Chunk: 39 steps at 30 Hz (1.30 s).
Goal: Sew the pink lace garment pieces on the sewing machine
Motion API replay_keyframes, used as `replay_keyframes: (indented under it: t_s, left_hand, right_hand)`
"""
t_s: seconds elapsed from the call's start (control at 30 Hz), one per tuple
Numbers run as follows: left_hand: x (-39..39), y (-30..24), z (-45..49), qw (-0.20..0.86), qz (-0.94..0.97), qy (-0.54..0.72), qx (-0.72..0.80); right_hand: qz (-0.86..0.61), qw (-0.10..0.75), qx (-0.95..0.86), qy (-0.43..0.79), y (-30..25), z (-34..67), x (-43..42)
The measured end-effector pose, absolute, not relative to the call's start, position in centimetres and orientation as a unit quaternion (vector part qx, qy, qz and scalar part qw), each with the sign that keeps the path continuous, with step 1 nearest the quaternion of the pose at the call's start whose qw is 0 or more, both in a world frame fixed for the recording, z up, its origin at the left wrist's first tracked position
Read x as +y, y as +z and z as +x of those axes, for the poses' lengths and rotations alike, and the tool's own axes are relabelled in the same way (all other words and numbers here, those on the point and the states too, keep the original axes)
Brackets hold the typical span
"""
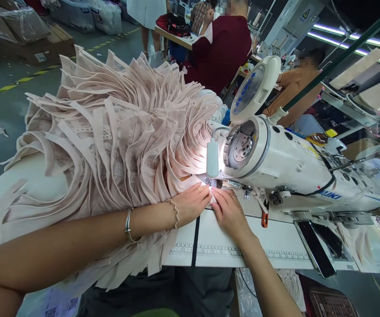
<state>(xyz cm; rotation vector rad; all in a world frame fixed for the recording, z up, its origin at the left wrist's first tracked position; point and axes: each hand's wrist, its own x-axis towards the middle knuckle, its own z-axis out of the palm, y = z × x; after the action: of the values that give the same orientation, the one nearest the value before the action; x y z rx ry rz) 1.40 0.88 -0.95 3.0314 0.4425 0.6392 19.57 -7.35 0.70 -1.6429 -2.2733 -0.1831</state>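
A big fanned heap of pale pink fabric pieces (117,132) covers the left of the white sewing table (275,246). My left hand (191,202) lies flat on the heap's edge beside the needle, fingers stretched out and pressing the cloth. My right hand (228,209) rests flat opposite it, fingertips meeting the left hand's on a small bit of fabric under the presser foot. The white sewing machine (282,163) stands to the right, its lamp (213,158) lighting the needle area.
Two dark phones (318,248) lie on the table at the right. A ruler scale (210,251) is printed along the front edge. Orange snips (264,218) hang by the machine. Other people sit at tables behind. Boxes and bags stand on the floor at the far left.
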Motion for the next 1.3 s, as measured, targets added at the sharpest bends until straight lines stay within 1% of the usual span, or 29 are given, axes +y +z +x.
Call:
replay_keyframes:
  t_s: [0.13,0.27,0.47,0.67,0.8,0.9,1.03,1.3]
  left_hand:
    - [1.2,0.1,1.1,-0.020,0.952,0.218,0.213]
    - [1.2,0.0,1.4,-0.038,0.964,0.209,0.158]
    - [0.6,-1.6,2.4,-0.071,0.962,0.228,0.131]
    - [0.7,-2.4,2.5,-0.095,0.960,0.236,0.117]
    - [0.8,-2.3,2.5,-0.109,0.959,0.230,0.122]
    - [0.9,-2.2,2.5,-0.105,0.959,0.232,0.121]
    - [0.9,-1.9,2.5,-0.076,0.964,0.220,0.126]
    - [1.0,-1.0,2.3,-0.089,0.966,0.207,0.129]
  right_hand:
    - [-0.612,0.122,-0.772,-0.118,1.0,18.6,-6.7]
    - [-0.612,0.087,-0.774,-0.139,0.7,18.7,-6.4]
    - [-0.619,0.091,-0.769,-0.131,-0.2,19.5,-5.9]
    - [-0.653,0.100,-0.749,-0.058,-0.5,19.7,-5.4]
    - [-0.676,0.080,-0.732,-0.030,-0.4,19.6,-5.4]
    - [-0.686,0.067,-0.724,-0.032,-0.4,19.5,-5.4]
    - [-0.682,0.074,-0.726,-0.041,-0.4,19.5,-5.4]
    - [-0.682,0.084,-0.725,-0.056,-0.7,19.6,-5.4]
